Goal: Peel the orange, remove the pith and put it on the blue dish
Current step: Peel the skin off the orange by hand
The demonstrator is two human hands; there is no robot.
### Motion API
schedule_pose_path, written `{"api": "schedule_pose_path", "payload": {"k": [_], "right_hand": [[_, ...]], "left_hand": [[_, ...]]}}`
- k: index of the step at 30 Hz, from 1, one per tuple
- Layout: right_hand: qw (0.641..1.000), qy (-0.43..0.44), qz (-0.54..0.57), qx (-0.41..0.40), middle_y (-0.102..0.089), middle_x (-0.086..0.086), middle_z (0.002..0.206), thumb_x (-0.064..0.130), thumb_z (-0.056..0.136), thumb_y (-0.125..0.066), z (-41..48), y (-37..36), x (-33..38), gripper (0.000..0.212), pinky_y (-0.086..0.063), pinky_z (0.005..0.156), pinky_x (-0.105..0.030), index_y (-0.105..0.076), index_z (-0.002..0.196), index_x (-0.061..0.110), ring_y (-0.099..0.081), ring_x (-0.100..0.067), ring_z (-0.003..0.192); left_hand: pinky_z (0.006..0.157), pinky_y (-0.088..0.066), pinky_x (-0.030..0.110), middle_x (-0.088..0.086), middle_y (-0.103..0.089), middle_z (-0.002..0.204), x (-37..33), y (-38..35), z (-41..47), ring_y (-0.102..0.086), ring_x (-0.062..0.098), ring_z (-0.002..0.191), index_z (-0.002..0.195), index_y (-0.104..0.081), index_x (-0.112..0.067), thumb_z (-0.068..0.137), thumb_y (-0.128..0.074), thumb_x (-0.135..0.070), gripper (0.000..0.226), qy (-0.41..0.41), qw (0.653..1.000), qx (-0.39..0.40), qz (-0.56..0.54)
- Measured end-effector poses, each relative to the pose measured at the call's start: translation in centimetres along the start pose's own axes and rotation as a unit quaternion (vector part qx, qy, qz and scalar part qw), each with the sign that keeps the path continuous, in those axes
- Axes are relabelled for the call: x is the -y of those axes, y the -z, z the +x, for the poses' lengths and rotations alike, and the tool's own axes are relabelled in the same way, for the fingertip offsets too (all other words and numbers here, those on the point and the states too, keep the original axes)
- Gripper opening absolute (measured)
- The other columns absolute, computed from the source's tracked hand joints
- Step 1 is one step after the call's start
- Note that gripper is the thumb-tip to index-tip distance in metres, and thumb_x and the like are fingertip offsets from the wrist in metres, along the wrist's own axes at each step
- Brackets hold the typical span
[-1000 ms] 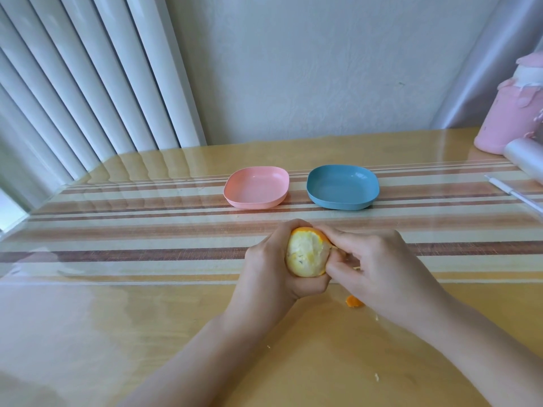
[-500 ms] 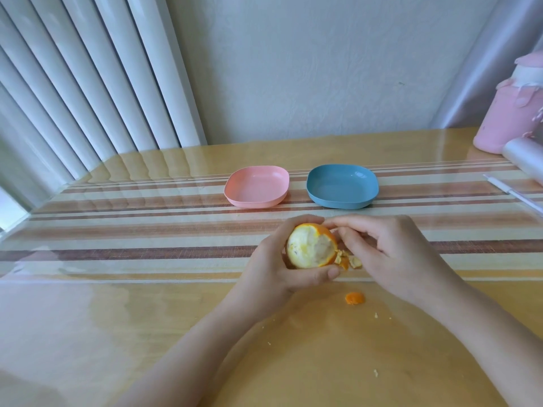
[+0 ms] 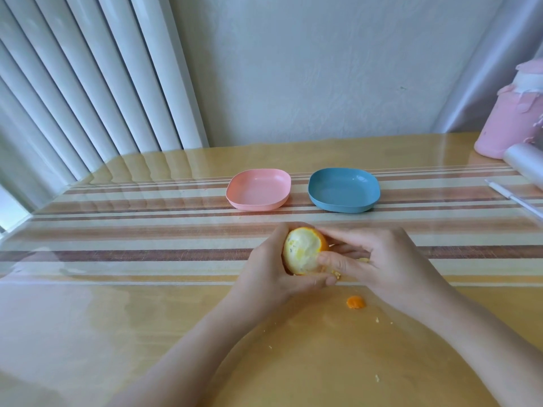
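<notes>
A partly peeled orange (image 3: 302,249) shows pale yellow pith toward me and orange rind along its far and right edge. My left hand (image 3: 270,271) grips it from the left and below, thumb under it. My right hand (image 3: 379,259) holds its right side, thumb pressed on the pith and fingers curled behind the rind. The blue dish (image 3: 343,193) sits behind the hands with nothing in it.
A pink dish (image 3: 258,192) stands left of the blue one. A small orange peel scrap (image 3: 355,302) and crumbs lie on the glossy table (image 3: 117,304) near my right wrist. A pink bottle (image 3: 511,121), a clear roll (image 3: 526,163) and a white pen (image 3: 514,198) sit far right.
My right hand has gone back onto the orange, thumb on the pith; half a second ago it was pulling small peel bits off at the right side. The orange has turned slightly.
</notes>
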State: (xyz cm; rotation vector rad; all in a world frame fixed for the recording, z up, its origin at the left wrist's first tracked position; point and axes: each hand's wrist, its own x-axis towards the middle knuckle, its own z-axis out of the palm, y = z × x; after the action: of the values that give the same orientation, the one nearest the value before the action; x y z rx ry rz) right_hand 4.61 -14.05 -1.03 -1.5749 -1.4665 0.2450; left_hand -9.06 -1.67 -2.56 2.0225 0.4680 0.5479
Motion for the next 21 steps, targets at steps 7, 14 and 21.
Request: {"api": "schedule_pose_path", "payload": {"k": [7, 14, 21], "right_hand": [[0.990, 0.078, -0.116, -0.024, -0.073, 0.006, 0.084, 0.033, 0.086, -0.053, -0.2, -0.5, -0.2, 0.040, -0.056, 0.067, -0.024, -0.069, 0.118, 0.017, -0.068, -0.004, 0.076], [0.958, 0.098, -0.248, -0.101, -0.048, 0.001, 0.051, 0.020, 0.083, -0.044, -0.2, -1.3, 0.6, 0.034, -0.044, 0.044, -0.029, -0.073, 0.095, 0.006, -0.046, -0.016, 0.045], [0.991, 0.019, -0.110, -0.071, -0.069, 0.010, 0.068, 0.020, 0.079, -0.055, -0.4, -0.8, 1.0, 0.031, -0.055, 0.063, -0.022, -0.075, 0.103, 0.021, -0.065, -0.002, 0.065]], "left_hand": [[0.069, -0.046, 0.007, -0.021, -0.066, 0.091, -0.5, -0.1, -0.2, -0.063, -0.003, 0.082, 0.101, -0.055, -0.038, 0.064, -0.087, -0.024, 0.051, -0.067, 0.993, -0.058, 0.084], [0.068, -0.047, 0.010, -0.018, -0.065, 0.083, -0.3, -0.5, -0.2, -0.062, -0.001, 0.080, 0.108, -0.061, -0.025, 0.057, -0.079, -0.036, 0.055, -0.096, 0.987, -0.079, 0.097], [0.068, -0.047, 0.010, -0.020, -0.064, 0.083, -0.2, -0.6, -0.2, -0.061, -0.001, 0.079, 0.107, -0.061, -0.024, 0.061, -0.082, -0.031, 0.051, -0.114, 0.983, -0.091, 0.110]]}}
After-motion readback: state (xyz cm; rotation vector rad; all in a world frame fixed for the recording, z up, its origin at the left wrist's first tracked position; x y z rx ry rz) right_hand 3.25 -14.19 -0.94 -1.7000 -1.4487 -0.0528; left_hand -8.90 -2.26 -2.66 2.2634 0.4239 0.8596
